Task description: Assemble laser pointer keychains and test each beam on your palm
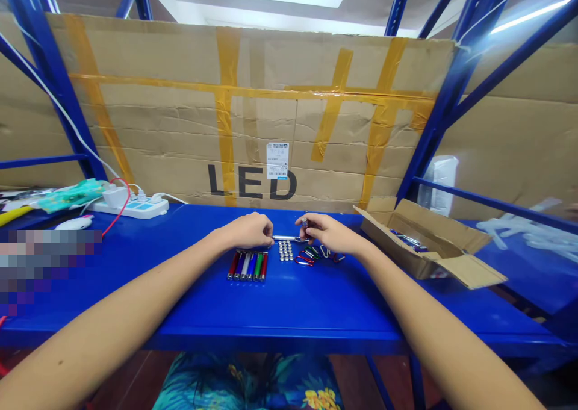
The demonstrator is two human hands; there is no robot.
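My left hand (pixel 253 229) is closed on the left end of a slim silver tube (pixel 284 238), which lies level just above the blue table. At the tube's other end my right hand (pixel 329 232) is closed, pinching a short silver cylinder (pixel 304 223) upright between thumb and finger. Below my left hand, several slim metal penlights (pixel 247 267) in red, blue, silver and green lie side by side. Small round button cells (pixel 286 251) form a grid between my hands. Under my right hand is a loose group of coloured carabiner clips (pixel 307 254), partly hidden by its fingers.
An open cardboard box (pixel 419 247) with more metal pieces stands at the right. A white power strip (pixel 142 206) with plugs and cables sits at the back left. Behind the blue table (pixel 289 307) rises a large taped cardboard sheet (pixel 180 127) between blue posts.
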